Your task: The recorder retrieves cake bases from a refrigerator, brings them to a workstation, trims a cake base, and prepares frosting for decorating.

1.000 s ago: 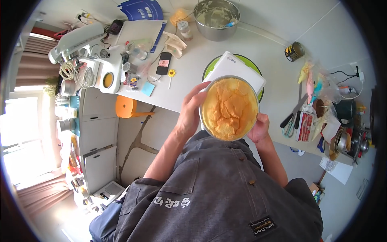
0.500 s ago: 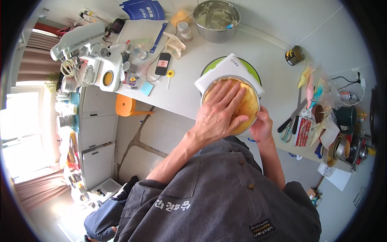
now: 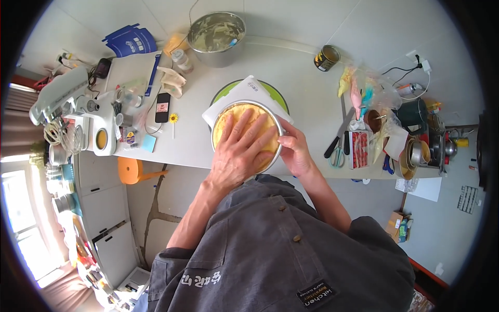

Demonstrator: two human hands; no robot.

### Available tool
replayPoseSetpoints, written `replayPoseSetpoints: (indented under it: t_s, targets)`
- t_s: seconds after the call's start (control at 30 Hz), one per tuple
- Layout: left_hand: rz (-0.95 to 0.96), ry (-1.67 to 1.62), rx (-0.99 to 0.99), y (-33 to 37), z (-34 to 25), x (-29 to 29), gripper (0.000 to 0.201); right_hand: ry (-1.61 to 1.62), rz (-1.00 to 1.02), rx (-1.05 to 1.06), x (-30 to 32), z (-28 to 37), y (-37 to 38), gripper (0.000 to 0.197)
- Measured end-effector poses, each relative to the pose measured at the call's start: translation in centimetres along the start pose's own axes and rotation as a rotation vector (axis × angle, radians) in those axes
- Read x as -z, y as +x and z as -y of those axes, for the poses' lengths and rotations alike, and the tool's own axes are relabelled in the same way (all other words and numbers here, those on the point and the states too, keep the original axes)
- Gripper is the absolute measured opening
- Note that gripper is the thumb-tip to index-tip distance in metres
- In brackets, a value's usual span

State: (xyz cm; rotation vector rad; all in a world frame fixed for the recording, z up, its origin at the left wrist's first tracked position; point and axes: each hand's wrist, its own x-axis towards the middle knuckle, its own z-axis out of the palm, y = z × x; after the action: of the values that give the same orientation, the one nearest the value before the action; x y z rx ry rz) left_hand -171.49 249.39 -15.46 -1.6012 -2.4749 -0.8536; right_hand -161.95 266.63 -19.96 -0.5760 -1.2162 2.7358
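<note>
A round golden sponge cake [image 3: 237, 110] sits inside a silver cake pan [image 3: 276, 122]. My left hand [image 3: 240, 151] lies flat on top of the cake with its fingers spread, covering much of the surface. At the pan's right side my right hand [image 3: 295, 148] grips the rim, thumb at the near edge and some fingers hidden behind the wall. Beyond the pan, a white square board [image 3: 250, 89] rests on a green round mat or turntable [image 3: 279, 97], partly covered by the pan.
A steel mixing bowl [image 3: 217, 52] with pale cream residue stands at the back. Left on the table are a phone [image 3: 162, 107] and a stand mixer [image 3: 106, 122]. At right lie a long knife [image 3: 339, 136], scissors [image 3: 337, 157], a tray of red fruit [image 3: 359, 149] and piping bags [image 3: 355, 96].
The whole view has shifted, so the table things appear further left. My left fingers have spread wider on the cake; my right hand still holds the pan's side.
</note>
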Motion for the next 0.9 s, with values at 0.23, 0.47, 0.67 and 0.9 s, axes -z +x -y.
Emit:
replayPoseSetpoints:
  t_s: [0.23, 0.47, 0.67, 0.9]
  targets:
    - [-0.062, -0.078, -0.091, -1.0, 3.0, -2.0, 0.054, -0.112, -0.075, 0.073, -0.2, -1.1, -0.6, 0.083]
    - [-0.141, -0.176, 0.482, -2.3, 0.8, -3.1, 0.073, 0.064, -0.075, 0.197, -1.1, -1.7, 0.0, 0.089]
    - [-0.12, -0.113, 0.482, -1.3, 0.2, -3.5, 0.074, 0.076, -0.029, 0.208, -2.7, -2.5, -0.1, 0.091]
    - [-0.123, -0.491, 0.529, 0.1, -0.2, -3.9, 0.082, -0.118, -0.142, 0.251, -2.5, -1.7, 0.3, 0.092]
